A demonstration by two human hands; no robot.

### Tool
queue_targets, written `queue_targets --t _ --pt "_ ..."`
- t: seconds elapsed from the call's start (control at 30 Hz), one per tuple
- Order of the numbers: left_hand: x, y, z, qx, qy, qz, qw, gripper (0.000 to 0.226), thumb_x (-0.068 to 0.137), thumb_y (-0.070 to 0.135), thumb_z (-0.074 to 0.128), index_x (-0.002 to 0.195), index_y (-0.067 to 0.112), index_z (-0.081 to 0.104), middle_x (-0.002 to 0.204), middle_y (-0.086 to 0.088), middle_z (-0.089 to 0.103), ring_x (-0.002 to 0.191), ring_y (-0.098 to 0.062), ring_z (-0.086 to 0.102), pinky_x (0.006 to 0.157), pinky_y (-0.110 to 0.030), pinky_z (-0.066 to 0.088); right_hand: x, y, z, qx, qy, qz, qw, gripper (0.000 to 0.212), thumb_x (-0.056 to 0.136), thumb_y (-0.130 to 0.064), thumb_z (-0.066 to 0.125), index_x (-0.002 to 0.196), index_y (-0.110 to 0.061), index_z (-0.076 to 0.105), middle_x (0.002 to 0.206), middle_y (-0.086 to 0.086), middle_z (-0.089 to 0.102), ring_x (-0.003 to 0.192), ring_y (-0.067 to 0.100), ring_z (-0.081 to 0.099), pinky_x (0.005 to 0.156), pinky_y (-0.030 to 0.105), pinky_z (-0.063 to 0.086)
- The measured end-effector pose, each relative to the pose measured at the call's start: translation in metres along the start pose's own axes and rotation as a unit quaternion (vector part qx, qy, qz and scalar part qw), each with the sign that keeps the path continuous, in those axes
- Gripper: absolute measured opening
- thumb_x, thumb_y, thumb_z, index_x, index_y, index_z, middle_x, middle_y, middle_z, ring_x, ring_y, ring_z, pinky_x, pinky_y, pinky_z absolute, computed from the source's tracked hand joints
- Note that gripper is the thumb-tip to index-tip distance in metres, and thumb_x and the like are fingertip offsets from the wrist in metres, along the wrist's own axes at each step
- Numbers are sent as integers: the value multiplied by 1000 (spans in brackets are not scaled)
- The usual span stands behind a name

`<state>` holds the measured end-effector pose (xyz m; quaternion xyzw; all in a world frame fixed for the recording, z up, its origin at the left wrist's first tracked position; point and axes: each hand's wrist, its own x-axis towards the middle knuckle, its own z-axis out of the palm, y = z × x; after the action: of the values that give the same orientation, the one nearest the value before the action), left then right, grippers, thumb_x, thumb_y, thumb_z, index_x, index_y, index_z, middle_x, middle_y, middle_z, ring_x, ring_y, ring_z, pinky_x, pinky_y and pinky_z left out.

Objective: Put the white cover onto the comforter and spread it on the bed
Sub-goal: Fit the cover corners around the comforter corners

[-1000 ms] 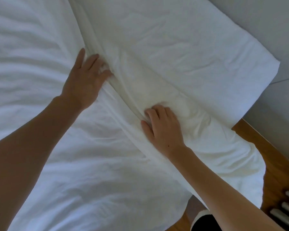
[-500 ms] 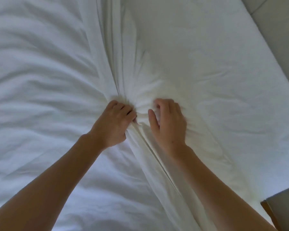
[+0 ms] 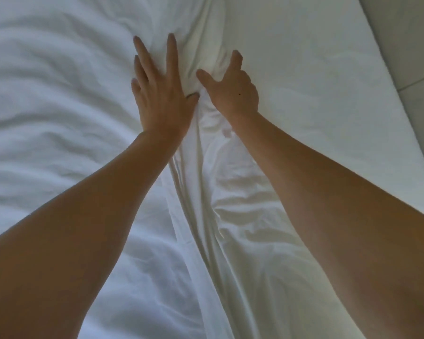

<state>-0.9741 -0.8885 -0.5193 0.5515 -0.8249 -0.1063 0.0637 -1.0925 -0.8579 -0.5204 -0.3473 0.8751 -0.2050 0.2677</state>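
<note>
Cover and filling: the wrinkled white fabric cover (image 3: 59, 123) is lying over most of the frame, from the left edge across to the centre; a cream-white padded comforter (image 3: 304, 99) is showing on the right half, and how far it is sitting inside the cover cannot be told.
Seam: a bunched ridge of folds (image 3: 196, 192) is running from the upper centre down to the lower centre, between the two forearms.
Left hand pose: the left hand (image 3: 159, 94) is reaching in from the lower left, palm down, fingers straight and spread, pointing toward the top of the frame.
Left hand grip: it is lying flat and wide, pressing on the cover just left of the ridge, its thumb touching the gathered cloth; it is not clutching anything.
Right hand pose: the right hand (image 3: 233, 91) is coming in from the lower right, just beside the left hand.
Right hand grip: its thumb is splayed toward the left, its forefinger stretched upward, the other fingers curling into a mound of cream cloth, pinching it.
Surroundings: a pale grey wall surface (image 3: 406, 40) is filling the upper right corner.
</note>
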Motion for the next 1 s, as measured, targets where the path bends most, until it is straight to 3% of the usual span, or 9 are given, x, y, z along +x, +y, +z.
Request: queue_targets --t 0.1,0.2,0.3,0.4,0.47,0.6,0.8,0.9,1.0 --pt "22 1 -6 7 -25 22 999 71 97 35 51 155 26 11 127 -20 47 92 -34 57 73 -38 42 -3 -2 12 21 30 12 999 80 91 -56 51 151 -16 18 134 9 53 121 27 53 93 33 40" --pt "27 -17 -12 -45 26 45 998 48 98 16 40 145 20 31 93 -12 59 85 -37 60 70 -39 38 -10 -5 21 3 71 -23 997 76 93 -53 49 153 -19 17 135 9 52 121 27 52 94 34 39" --pt "11 -68 -9 -143 100 -131 976 44 93 10 35 135 20 41 106 -11 66 95 -36 59 72 -34 35 -21 -8 31 -49 72 -100 991 77 92 -54 48 154 -23 15 149 9 38 130 29 42 103 37 36" --pt "-3 -97 4 -162 36 -233 958 40 100 17 34 139 22 40 112 -13 64 102 -35 58 72 -33 32 -32 -4 52 -128 50 -143 980 80 91 -58 48 155 -25 11 157 14 22 137 32 33 110 43 30" --pt "3 -94 5 -137 8 -220 966 41 99 16 33 139 22 37 120 -12 59 107 -34 56 75 -33 32 -32 2 62 -141 61 -129 980 80 91 -60 46 155 -24 12 156 17 22 136 35 35 111 45 31" --pt "30 -79 -11 -166 52 -195 965 54 87 10 42 140 18 37 134 -9 44 122 -27 45 82 -28 32 -34 8 70 -134 118 -138 974 73 93 -54 48 152 -19 25 149 24 34 128 40 44 104 48 38" --pt "88 -57 -29 -95 26 -58 993 74 92 46 46 155 27 13 157 -18 17 138 -33 33 103 -41 37 -33 22 87 -146 145 -123 971 63 97 -53 33 148 -15 35 143 27 43 126 43 47 104 52 40" --pt "118 -55 -26 -15 -52 -47 997 70 92 45 47 154 32 15 143 -23 38 119 -41 50 96 -44 41 -24 25 89 -169 122 -122 970 64 97 -54 26 151 -19 30 146 26 38 133 40 40 109 52 33" --pt "128 -67 -21 1 -63 -12 998 52 94 15 40 144 29 40 125 -19 58 114 -41 54 95 -45 43 -19 28 90 -162 108 -123 973 64 97 -55 25 152 -22 26 149 24 35 137 37 34 113 51 28"
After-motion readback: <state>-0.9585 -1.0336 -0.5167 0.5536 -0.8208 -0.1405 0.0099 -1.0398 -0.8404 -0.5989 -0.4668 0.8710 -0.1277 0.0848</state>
